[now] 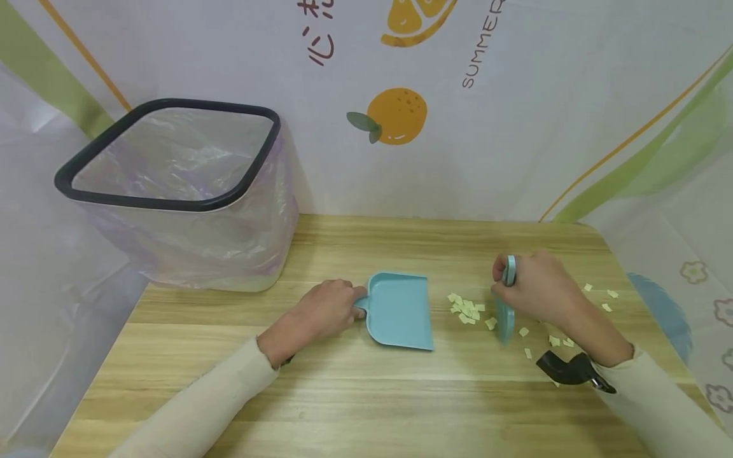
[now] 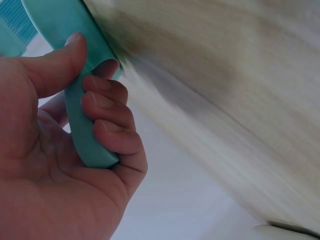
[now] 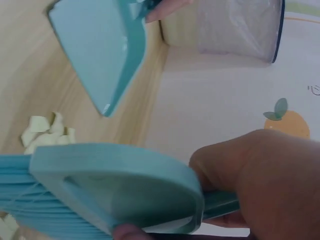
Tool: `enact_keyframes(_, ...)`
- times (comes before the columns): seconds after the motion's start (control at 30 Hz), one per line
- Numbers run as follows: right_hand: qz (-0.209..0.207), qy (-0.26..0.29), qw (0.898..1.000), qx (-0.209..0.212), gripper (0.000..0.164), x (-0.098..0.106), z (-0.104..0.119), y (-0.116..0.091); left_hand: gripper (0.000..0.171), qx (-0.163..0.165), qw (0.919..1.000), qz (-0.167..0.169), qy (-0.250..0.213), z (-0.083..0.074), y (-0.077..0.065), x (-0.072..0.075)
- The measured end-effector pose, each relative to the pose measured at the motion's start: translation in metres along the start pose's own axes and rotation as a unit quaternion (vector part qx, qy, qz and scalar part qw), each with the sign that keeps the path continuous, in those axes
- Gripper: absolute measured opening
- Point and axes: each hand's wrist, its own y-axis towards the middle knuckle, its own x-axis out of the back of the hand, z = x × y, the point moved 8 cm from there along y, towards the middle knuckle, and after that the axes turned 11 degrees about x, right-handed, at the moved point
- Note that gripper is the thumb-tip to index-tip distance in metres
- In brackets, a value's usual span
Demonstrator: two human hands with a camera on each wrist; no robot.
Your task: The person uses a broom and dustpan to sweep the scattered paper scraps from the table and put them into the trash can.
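A blue dustpan lies on the wooden table, its wide mouth facing right. My left hand grips its short handle, fingers curled round it in the left wrist view. On the right, my right hand holds a small blue brush upright, bristles down on the table. A small heap of pale yellow paper scraps lies between the dustpan's mouth and the brush. More loose scraps are scattered beneath and beyond my right hand.
A bin with a dark rim and a clear plastic liner stands at the table's back left. Behind the table hangs a white curtain printed with oranges. A few scraps lie toward the right edge of the table.
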Motion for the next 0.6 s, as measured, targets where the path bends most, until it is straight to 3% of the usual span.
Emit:
enact_keyframes(0.13,0.011,0.005,1.000,-0.004,0.008,-0.009,-0.001,-0.002,0.029,-0.002,1.0000,-0.001,-0.001,0.000,0.000,-0.001)
enact_keyframes(0.33,0.006,0.025,1.000,-0.015,0.004,-0.019,-0.003,0.006,0.030,-0.003,1.0000,0.004,0.003,0.001,0.000,-0.001)
enact_keyframes(0.6,-0.024,0.045,0.999,-0.016,0.005,-0.010,-0.006,0.016,0.031,0.004,1.0000,0.005,0.003,0.002,-0.001,-0.001)
